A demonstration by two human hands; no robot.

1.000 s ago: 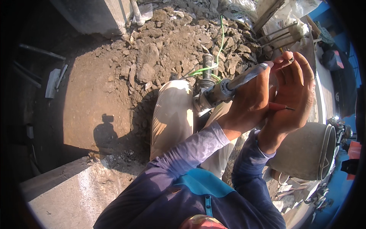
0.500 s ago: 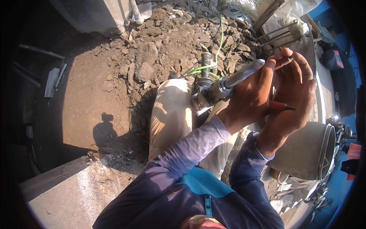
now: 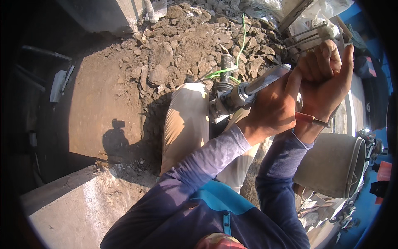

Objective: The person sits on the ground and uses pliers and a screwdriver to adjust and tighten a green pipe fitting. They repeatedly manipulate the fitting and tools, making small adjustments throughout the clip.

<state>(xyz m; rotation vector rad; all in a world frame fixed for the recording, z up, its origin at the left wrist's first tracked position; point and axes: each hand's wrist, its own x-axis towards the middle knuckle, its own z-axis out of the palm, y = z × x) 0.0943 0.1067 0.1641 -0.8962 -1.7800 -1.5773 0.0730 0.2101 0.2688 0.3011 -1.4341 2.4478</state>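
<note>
My left hand (image 3: 271, 106) is closed, and a short reddish-brown stick-like tool (image 3: 304, 117) with a dark, metallic-looking tip juts from its lower side, across my right wrist. My right hand (image 3: 323, 72) is palm-up beside it, fingers curled in and thumb stretched out. Whatever those fingers hold, if anything, is hidden. Between my knees rests what looks like a demolition hammer (image 3: 230, 101), its grey metal bit (image 3: 269, 79) slanting up along my left hand. A black ribbed side handle (image 3: 226, 66) sticks out from it toward the rubble.
Broken rubble (image 3: 166, 58) and loose soil spread ahead, with a green cable (image 3: 242, 41) across them. A grey bucket (image 3: 327, 166) lies to the right. Thin metal bars (image 3: 306, 39) poke out at the upper right. A concrete ledge (image 3: 78, 203) borders the lower left.
My right hand has gone from loosely bent fingers to a curled grip, moving slightly up and right. The reddish tool's tip has shifted from over the palm to the wrist.
</note>
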